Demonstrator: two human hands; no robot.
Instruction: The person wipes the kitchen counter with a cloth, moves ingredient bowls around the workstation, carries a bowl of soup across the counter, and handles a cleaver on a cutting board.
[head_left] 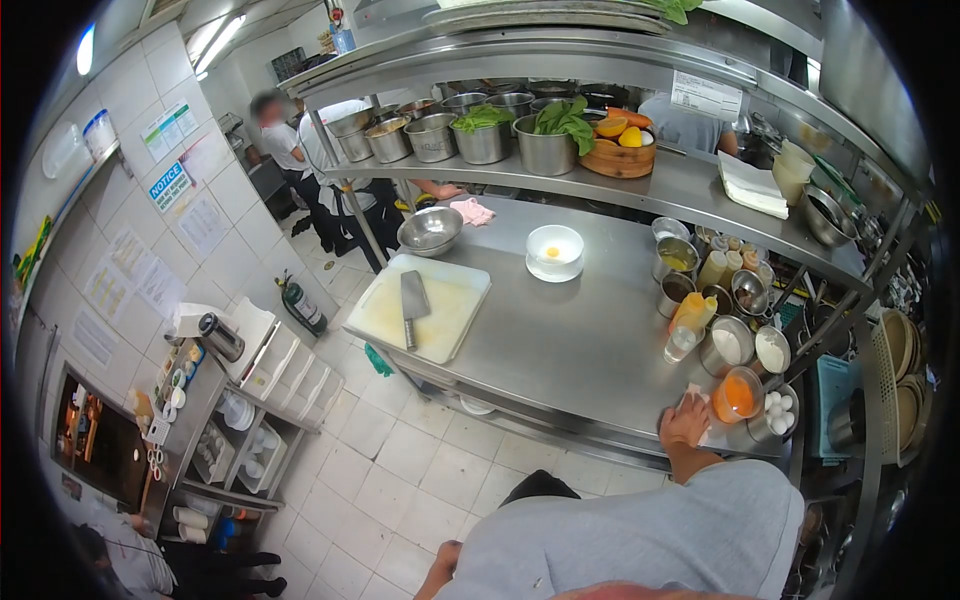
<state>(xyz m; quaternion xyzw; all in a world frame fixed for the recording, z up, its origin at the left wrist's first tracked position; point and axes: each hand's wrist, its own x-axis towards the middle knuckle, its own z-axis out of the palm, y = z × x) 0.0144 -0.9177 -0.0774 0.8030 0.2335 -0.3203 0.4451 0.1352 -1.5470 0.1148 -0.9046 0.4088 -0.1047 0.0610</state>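
Observation:
My right hand (684, 422) presses down on a pale pink cloth (705, 437) at the front right of the steel counter, its fingers over the fabric. Just beside it are a clear tub of orange contents (737, 394) and a metal container of white eggs (778, 412). My left hand (449, 553) hangs low by my body, away from the counter; its fingers are mostly hidden. Farther back, a white bowl with a cracked egg (554, 250) stands on the counter. A cleaver (412, 305) lies on the white cutting board (462, 315) at the left.
A metal bowl (430, 231) and another pink cloth (472, 211) are at the back left. Squeeze bottles (692, 315) and metal containers line the right side. The overhead shelf (480, 168) carries pots, greens and a wooden bowl (617, 160). Other people (285, 150) stand beyond.

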